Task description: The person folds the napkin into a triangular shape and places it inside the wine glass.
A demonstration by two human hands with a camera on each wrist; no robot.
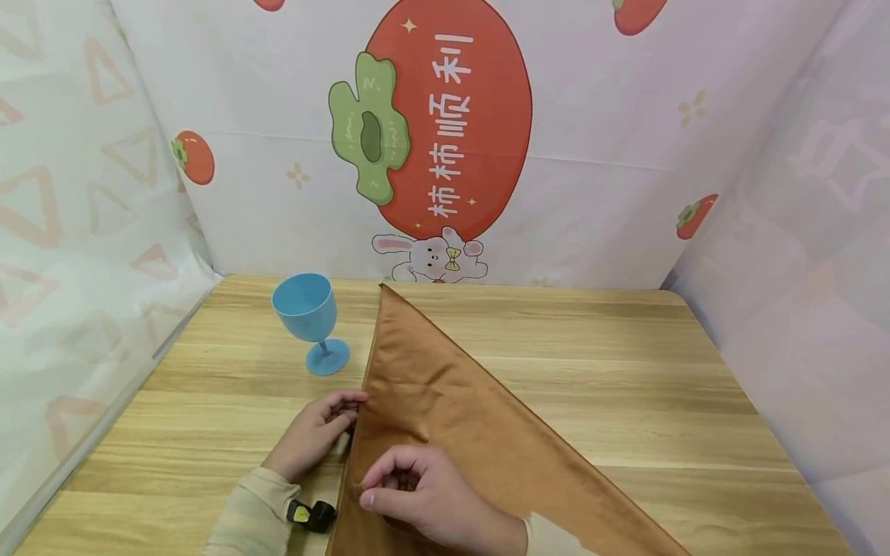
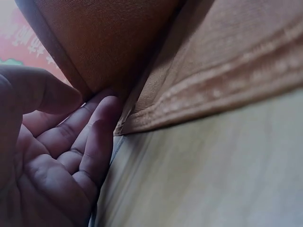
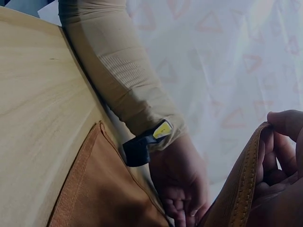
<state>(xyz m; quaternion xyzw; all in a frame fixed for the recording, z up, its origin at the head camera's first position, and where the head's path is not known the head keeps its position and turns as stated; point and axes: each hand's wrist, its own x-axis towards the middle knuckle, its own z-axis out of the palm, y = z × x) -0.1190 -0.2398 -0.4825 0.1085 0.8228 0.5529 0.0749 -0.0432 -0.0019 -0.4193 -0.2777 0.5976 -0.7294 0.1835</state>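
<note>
A brown satin cloth [image 1: 445, 409], lying as a triangle, has its tip at the table's far side. My right hand [image 1: 431, 494] pinches its hemmed edge between thumb and fingers, over the near part of the cloth. In the right wrist view that stitched hem [image 3: 246, 184] is lifted, running down from the fingertips. At the cloth's left edge, my left hand [image 1: 313, 432] holds the border with thumb and fingertips. The left wrist view shows the upper layer [image 2: 109, 42] raised above the lower layer [image 2: 189, 94], with the left fingertips partly hidden at the fold.
A blue goblet [image 1: 309, 316] stands upright beyond the left hand, left of the cloth's tip. A black wrist camera [image 1: 313, 516] is strapped to the left sleeve. The wooden table [image 1: 591, 363] is bounded by white printed sheets [image 1: 591, 216] at the back and sides.
</note>
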